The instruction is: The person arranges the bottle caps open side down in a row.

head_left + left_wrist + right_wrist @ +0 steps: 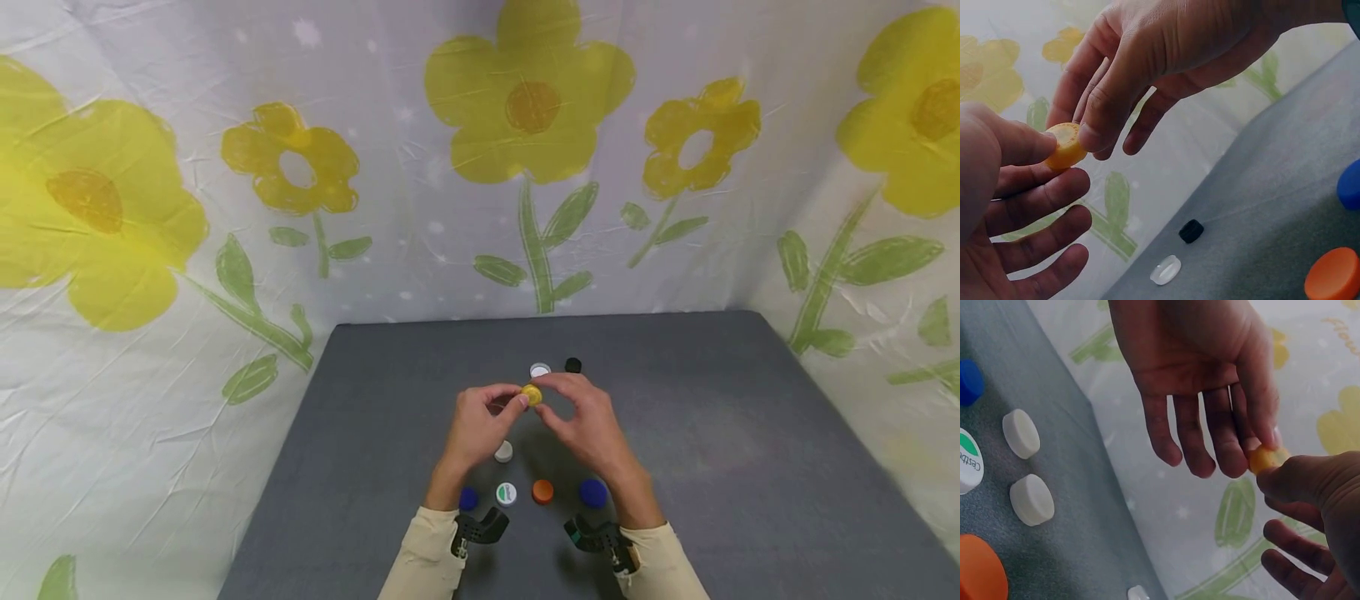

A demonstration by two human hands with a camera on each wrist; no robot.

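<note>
A small yellow bottle cap (pixel 532 394) is held up above the grey table between both hands. My left hand (pixel 476 429) pinches it between thumb and index finger, the other fingers spread loosely below in the left wrist view. From the other side my right hand (pixel 592 425) has its thumb and index finger on the cap's edge. In the left wrist view the yellow cap (pixel 1067 149) shows its round face, with both thumbs against it. Much of the yellow cap (pixel 1264 459) is covered by thumbs in the right wrist view.
On the grey table (pixel 360 417) lie a translucent white cap (pixel 540 369) and a black cap (pixel 573 365) behind the hands. Nearer are white caps (pixel 1021 434), a white-and-green cap (pixel 506 494), an orange cap (pixel 543 492) and two blue caps (pixel 593 493). Flower-printed sheeting (pixel 405 208) surrounds the table.
</note>
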